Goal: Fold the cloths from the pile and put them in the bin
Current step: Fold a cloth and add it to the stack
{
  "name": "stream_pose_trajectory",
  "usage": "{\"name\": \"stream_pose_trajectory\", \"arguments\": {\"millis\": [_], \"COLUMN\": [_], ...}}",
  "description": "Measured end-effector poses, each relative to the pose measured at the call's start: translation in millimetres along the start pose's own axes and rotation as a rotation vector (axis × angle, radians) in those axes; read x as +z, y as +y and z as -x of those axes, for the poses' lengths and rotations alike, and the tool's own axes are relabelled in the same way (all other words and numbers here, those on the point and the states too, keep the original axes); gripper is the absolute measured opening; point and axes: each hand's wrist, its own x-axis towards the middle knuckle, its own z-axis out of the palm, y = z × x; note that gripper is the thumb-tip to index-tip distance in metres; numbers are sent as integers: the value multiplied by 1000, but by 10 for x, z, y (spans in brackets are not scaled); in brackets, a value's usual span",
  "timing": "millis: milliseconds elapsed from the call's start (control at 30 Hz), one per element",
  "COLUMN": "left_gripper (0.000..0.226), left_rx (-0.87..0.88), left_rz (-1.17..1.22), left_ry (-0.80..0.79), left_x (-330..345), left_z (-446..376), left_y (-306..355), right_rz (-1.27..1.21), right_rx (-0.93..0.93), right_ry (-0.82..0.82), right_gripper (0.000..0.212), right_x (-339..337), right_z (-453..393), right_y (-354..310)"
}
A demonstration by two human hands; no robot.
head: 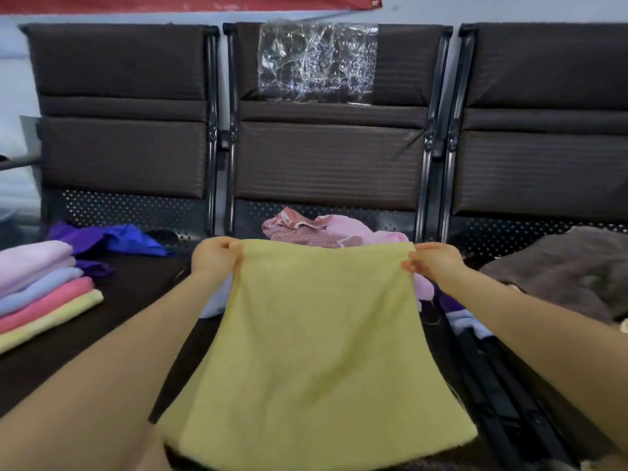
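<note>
Yellow cloth [316,351] stretched between left grip [214,256]; right grip [435,263]; corners pinched.

The yellow cloth [316,351] looks like soft, matt terry or microfibre with a fine nap and a slightly fuzzy lower edge. The folded stack [40,287] to the left shows the same matt, plush fabric in lilac, blue, pink and yellow layers. The purple-blue cloth [112,239] behind it looks smoother, with a faint sheen. The pink pile [326,229] is soft fabric, partly with a knitted-looking pattern. The brown cloth [560,270] looks fleecy and dull. The seat pads [326,161] have a ribbed, woven-looking dark brown surface; their frames [212,130] are glossy black metal, perforated lower down. The plastic sheet [316,62] is clear, crinkled and shiny.
</note>
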Motion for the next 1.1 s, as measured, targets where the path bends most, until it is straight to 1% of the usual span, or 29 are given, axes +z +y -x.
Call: {"name": "stream_pose_trajectory", "arguments": {"millis": [33, 67, 133, 167, 200, 233, 267, 300, 333, 367, 433, 500, 533, 600, 667, 733, 800, 867, 900, 933, 1000, 1033, 1067, 1100], "left_gripper": [15, 17, 36, 41, 40, 32, 22, 17, 23, 31, 34, 27, 22, 11, 10, 13, 31, 37, 39, 44, 52, 57, 62, 67], "left_rx": [-32, -54, -6, 6, 19, 32, 48, 77, 105, 151, 263, 337, 377, 456, 522, 527, 570, 631, 666, 693, 717, 718, 726, 750], "left_rz": [-22, -64, -235, -304, -328, -329, -323, -332, -337, -346, -374, -347, -334, -324, -317, -307, -356, -430, -456, -472, -501, -526, -562, -619], "left_ry": [-73, -138, -234, -258, -274, -291, -286, -288, -294, -278, -243, -291, -322, -396, -503, -637, -731, -782, -786, -781, -755, -737, -720, -707], "left_x": [42, 85, 144, 162, 171, 150, 117, 87, 68, 55, 16, -22, -43, -119, -195, -245, -271, -272, -263, -253, -231, -219, -206, -188], "left_z": [20, 29, -73, -115, -126, -81, -9, 44, 119, 175, 326, 572, 724, 1056, 1403, 1706, 1939, 2080, 2108, 2123, 2176, 2189, 2205, 2229], "left_y": [-26, -62, -195, -224, -221, -175, -113, -61, -52, -49, -59, -25, 11, 86, 119, 94, 9, -94, -134, -167, -157, -143, -130, -111], "right_rz": [52, 95, 170, 189, 215, 285, 406, 517, 568, 554, 484, 506, 577, 816, 954, 975, 1122, 1261, 1247, 1199, 1160, 1165, 1174, 1204], "right_rx": [9, 20, 48, 65, 53, 9, -69, -136, -176, -193, -204, -215, -242, -362, -455, -440, -483, -634, -690, -712, -825, -891, -919, -902], "right_ry": [-36, -81, -146, -139, -104, -47, 4, 17, 9, -16, -110, -243, -305, -406, -531, -703, -811, -813, -781, -736, -633, -614, -619, -649], "right_gripper": [20, 29, 42, 46, 50, 54, 55, 55, 52, 47, 34, 23, 18, 12, 14, 19, 33, 53, 56, 51, 30, 22, 17, 13], "right_x": [23, 42, 143, 191, 230, 267, 296, 315, 326, 343, 364, 341, 299, 161, -40, -269, -495, -673, -738, -779, -810, -790, -777, -791], "right_z": [-42, -53, -84, -99, -118, -129, -131, -99, -12, 103, 413, 737, 884, 1192, 1472, 1718, 1877, 1947, 1955, 1980, 2056, 2075, 2093, 2141], "right_y": [48, 81, 138, 157, 168, 153, 150, 129, 123, 101, 107, 152, 185, 207, 223, 268, 384, 545, 611, 652, 695, 718, 729, 703]}}
